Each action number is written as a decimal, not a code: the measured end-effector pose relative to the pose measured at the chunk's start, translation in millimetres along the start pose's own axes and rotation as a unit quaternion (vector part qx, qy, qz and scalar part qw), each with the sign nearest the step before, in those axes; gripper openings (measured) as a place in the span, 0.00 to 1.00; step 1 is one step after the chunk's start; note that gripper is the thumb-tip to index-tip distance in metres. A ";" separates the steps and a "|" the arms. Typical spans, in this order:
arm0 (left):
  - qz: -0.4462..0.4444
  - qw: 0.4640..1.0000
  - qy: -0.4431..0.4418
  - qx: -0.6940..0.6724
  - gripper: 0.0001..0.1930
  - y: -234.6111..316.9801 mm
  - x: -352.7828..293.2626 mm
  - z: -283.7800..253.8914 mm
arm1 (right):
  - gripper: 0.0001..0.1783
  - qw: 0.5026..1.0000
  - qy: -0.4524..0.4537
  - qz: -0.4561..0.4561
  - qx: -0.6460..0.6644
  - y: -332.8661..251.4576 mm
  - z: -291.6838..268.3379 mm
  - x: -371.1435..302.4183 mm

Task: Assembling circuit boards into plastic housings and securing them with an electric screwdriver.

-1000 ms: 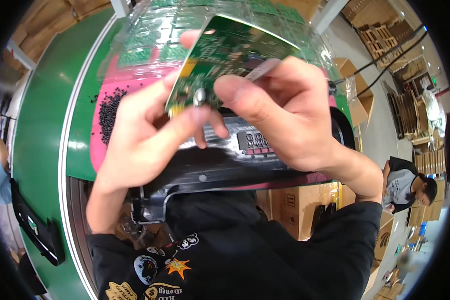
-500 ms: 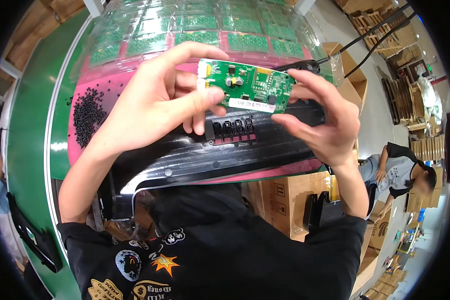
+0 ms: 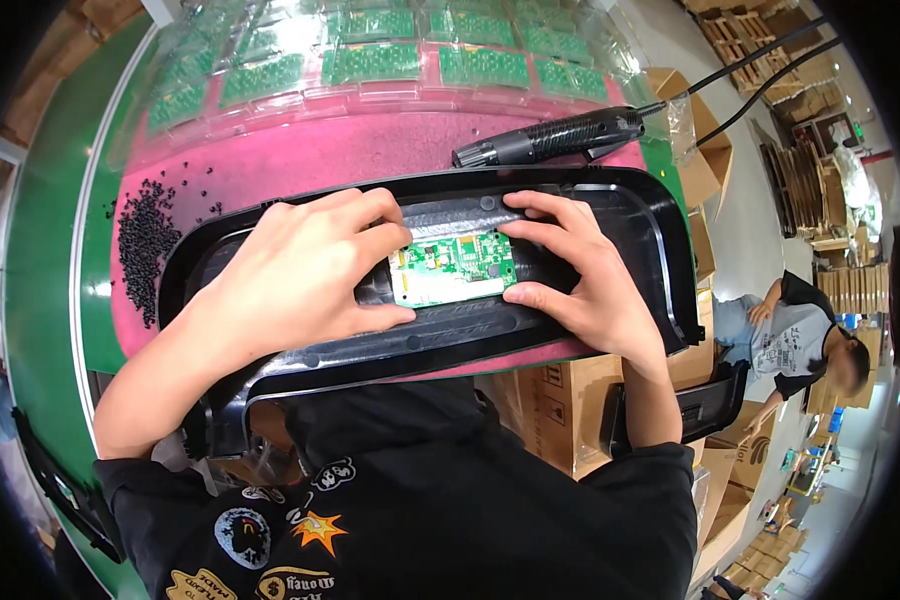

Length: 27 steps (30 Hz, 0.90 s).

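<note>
A green circuit board (image 3: 455, 268) with a white strip along its near edge lies in the middle of a long black plastic housing (image 3: 660, 240). My left hand (image 3: 315, 265) grips the board's left end, thumb at the near corner and fingers at the far one. At the opposite end, my right hand (image 3: 585, 275) holds the board between thumb and fingers, with its other fingertips resting on the housing. The board covers the digit-shaped cutouts of the housing.
Small black screws (image 3: 148, 240) lie heaped on the pink mat (image 3: 320, 145) at the left. Beyond the housing rests a black electric screwdriver (image 3: 550, 138). Clear trays of green boards (image 3: 370, 60) stand at the back. Cardboard boxes (image 3: 560, 415) and a seated person (image 3: 795, 340) are at the right.
Both hands have lowered the circuit board from above the housing into its middle, over the cutouts. The board was held tilted up before and now lies flat.
</note>
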<state>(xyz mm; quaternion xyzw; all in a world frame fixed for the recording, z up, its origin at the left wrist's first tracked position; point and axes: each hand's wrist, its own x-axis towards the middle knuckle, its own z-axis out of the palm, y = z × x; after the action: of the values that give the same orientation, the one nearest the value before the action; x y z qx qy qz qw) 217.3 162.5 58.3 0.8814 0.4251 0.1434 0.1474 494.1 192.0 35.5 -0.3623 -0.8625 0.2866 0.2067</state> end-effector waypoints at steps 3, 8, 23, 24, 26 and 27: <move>-0.004 1.000 0.001 0.008 0.24 0.8 0.0 -0.2 | 0.29 1.000 0.008 -0.007 -0.008 0.9 2.2 2.2; -0.017 1.000 0.000 0.013 0.24 5.5 -0.1 -0.9 | 0.29 1.000 0.009 0.009 -0.013 -2.0 2.0 1.1; -0.016 0.999 -0.028 0.015 0.26 4.2 -8.9 -2.3 | 0.29 0.999 0.007 0.018 -0.026 -14.0 1.1 2.7; -0.011 0.999 -0.031 0.012 0.26 4.9 -9.1 -5.2 | 0.33 0.999 0.011 0.013 -0.036 -14.1 0.2 1.1; -0.035 0.998 -0.046 0.016 0.25 7.7 -11.8 -20.4 | 0.37 0.999 0.022 0.014 -0.018 -17.6 -0.3 1.9; -0.047 0.997 -0.065 0.011 0.24 7.7 -14.8 -29.1 | 0.41 0.999 0.023 0.025 -0.013 -15.2 0.4 2.6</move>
<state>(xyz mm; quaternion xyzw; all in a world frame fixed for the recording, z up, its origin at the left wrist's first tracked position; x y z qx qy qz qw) 203.0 150.2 86.0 0.8697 0.4568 0.0740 0.1716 484.5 185.1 45.4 -0.3929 -0.8517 0.2722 0.2146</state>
